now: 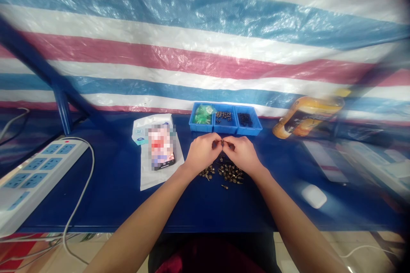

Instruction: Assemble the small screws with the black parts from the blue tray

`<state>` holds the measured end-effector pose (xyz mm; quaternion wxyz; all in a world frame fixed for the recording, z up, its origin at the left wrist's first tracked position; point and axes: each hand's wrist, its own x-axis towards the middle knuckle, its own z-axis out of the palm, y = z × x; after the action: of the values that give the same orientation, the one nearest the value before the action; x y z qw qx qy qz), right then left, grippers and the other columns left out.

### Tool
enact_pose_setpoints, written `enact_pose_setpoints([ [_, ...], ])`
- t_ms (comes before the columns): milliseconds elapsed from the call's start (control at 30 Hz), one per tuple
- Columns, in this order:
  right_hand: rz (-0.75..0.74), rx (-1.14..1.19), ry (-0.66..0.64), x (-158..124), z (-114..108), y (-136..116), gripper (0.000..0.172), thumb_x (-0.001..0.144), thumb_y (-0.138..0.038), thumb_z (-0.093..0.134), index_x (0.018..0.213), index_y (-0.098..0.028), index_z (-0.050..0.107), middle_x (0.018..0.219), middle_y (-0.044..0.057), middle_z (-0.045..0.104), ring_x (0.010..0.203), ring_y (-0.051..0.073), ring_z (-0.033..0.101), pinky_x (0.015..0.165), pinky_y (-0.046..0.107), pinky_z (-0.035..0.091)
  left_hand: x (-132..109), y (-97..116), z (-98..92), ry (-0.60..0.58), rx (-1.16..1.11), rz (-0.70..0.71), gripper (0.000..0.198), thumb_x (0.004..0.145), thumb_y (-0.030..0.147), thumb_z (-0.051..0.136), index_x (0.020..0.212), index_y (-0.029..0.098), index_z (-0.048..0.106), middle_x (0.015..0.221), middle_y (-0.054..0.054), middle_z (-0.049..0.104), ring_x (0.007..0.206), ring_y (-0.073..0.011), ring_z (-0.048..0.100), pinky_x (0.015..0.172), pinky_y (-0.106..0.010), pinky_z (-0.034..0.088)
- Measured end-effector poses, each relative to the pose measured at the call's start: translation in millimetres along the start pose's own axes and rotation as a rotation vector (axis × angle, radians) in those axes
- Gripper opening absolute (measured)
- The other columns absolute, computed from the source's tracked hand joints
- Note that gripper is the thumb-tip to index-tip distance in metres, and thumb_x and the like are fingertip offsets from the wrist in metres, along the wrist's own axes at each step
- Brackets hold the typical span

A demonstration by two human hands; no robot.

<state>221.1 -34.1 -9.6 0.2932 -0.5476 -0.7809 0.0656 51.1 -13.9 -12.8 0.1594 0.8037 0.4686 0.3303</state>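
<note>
My left hand and my right hand meet above the blue table, fingertips pinched together. Between them is a small dark brass-coloured metal part, too small to make out fully. Just below the hands lies a loose pile of similar screw-like metal parts, with a smaller group under my left hand and one piece lying apart in front. Behind the hands stand three joined blue bins. They hold a green plastic bag, small metal pieces and small black pieces.
To the left, a phone rests on a white plastic bag; a power strip with a cable lies farther left. At right are a blurred orange bottle on its side and a white rounded case. Striped sheeting hangs behind.
</note>
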Motion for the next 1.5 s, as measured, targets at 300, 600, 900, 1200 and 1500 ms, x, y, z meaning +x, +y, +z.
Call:
enact_pose_setpoints([
  [300,0.004,-0.011,0.012,-0.9,1.3,2.2,0.02,0.089,-0.025,0.053,0.081,-0.024,0.071,0.067,0.0,0.069,0.059,0.015,0.057,0.065,0.027,0.033,-0.1,-0.1,-0.3,-0.001,-0.018,0.0,0.01,0.087,0.023,0.057,0.088,0.026,0.067,0.085,0.001,0.073,0.076,-0.0172,0.066,0.068,-0.026,0.046],
  [600,0.004,-0.035,0.037,-0.6,2.4,2.6,0.019,0.089,-0.024,0.054,0.082,-0.024,0.071,0.068,-0.001,0.07,0.06,0.014,0.058,0.067,0.026,0.034,0.2,1.6,-1.4,-0.012,-0.013,-0.01,0.012,0.087,0.022,0.057,0.088,0.025,0.068,0.085,0.002,0.073,0.077,-0.0165,0.066,0.069,-0.025,0.045],
  [900,0.023,-0.042,0.034,-1.8,0.5,0.5,0.018,0.088,-0.024,0.055,0.08,-0.024,0.071,0.066,-0.001,0.068,0.06,0.014,0.057,0.067,0.025,0.035,-0.2,1.0,-0.4,-0.015,-0.011,-0.004,0.013,0.087,0.021,0.057,0.089,0.026,0.068,0.087,0.002,0.073,0.078,-0.0168,0.066,0.07,-0.026,0.046],
  [1200,0.023,-0.031,0.036,-1.1,1.4,1.2,0.018,0.087,-0.024,0.055,0.074,-0.023,0.068,0.06,-0.002,0.062,0.055,0.013,0.05,0.065,0.025,0.034,-0.1,0.2,-0.4,-0.013,-0.02,0.001,0.013,0.087,0.021,0.057,0.09,0.026,0.069,0.088,0.002,0.073,0.079,-0.0167,0.066,0.07,-0.026,0.046],
  [1500,0.021,-0.023,0.051,-1.1,0.2,-0.3,0.019,0.086,-0.024,0.055,0.072,-0.023,0.067,0.058,-0.002,0.061,0.053,0.012,0.049,0.064,0.025,0.033,-0.5,0.1,-0.3,-0.017,-0.024,-0.001,0.013,0.087,0.022,0.057,0.09,0.026,0.069,0.088,0.002,0.073,0.08,-0.0172,0.066,0.07,-0.026,0.046],
])
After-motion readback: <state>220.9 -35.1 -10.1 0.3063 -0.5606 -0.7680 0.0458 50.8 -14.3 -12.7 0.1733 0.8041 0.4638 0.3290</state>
